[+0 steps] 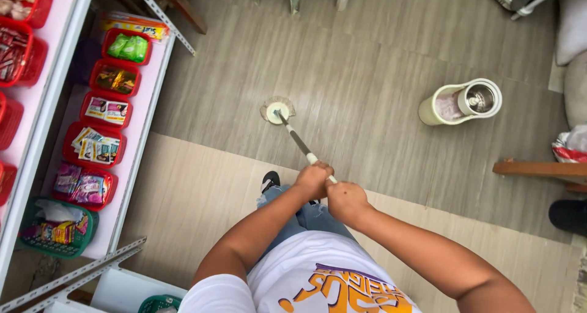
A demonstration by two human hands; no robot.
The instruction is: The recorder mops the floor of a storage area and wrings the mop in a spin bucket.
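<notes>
A spin mop's round head [276, 111] rests flat on the grey plank floor ahead of me. Its slim handle [297, 140] slants back toward me. My left hand [312, 180] grips the handle near its top, and my right hand [347, 200] holds it just behind, both fists closed around it. A cream mop bucket [460, 102] with a metal spinner basket stands on the floor to the right, well apart from the mop head. My foot in a black shoe [269, 180] shows below my left hand.
A white shelf rack [137, 142] on the left holds red baskets [93, 145] of small packets and a green basket [56, 230]. A wooden bench edge [538, 168] and a bag lie at right. Chair legs stand at the top.
</notes>
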